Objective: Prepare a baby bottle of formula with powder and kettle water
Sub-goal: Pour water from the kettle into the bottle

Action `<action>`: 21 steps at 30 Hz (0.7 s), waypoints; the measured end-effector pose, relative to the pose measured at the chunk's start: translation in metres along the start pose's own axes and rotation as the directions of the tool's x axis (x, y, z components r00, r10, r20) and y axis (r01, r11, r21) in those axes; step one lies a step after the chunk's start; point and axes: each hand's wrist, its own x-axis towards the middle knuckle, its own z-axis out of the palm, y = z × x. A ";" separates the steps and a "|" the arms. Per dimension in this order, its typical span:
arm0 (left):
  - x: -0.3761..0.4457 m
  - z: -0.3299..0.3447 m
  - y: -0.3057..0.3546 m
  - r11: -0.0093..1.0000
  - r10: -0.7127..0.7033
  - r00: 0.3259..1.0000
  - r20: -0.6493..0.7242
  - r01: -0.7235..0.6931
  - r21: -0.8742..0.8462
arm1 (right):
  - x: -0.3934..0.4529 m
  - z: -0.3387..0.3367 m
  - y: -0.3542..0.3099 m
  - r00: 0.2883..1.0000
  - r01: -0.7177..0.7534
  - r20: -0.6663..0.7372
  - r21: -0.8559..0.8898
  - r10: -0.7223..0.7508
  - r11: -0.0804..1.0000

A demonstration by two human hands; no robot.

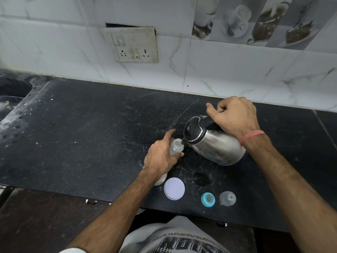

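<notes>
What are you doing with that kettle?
A person is making a baby bottle. The right hand grips the kettle by its handle and tips it, spout at the mouth of the bottle. The left hand holds the bottle steady on the counter. Near the front edge lie a white lid, a teal teat ring and a clear cap, all still off the bottle.
</notes>
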 end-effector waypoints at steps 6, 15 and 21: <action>0.000 0.001 -0.001 1.000 0.005 1.000 -0.002 -0.005 0.001 | 0.000 0.001 0.000 1.000 0.004 -0.005 0.000 -0.004 1.000; 0.002 0.002 -0.003 1.000 0.012 1.000 0.004 -0.012 0.010 | -0.001 0.000 0.000 1.000 0.005 -0.006 -0.005 -0.005 1.000; 0.001 0.001 -0.001 1.000 0.005 1.000 0.007 -0.005 0.015 | 0.000 0.000 0.001 1.000 0.014 -0.019 -0.004 -0.014 1.000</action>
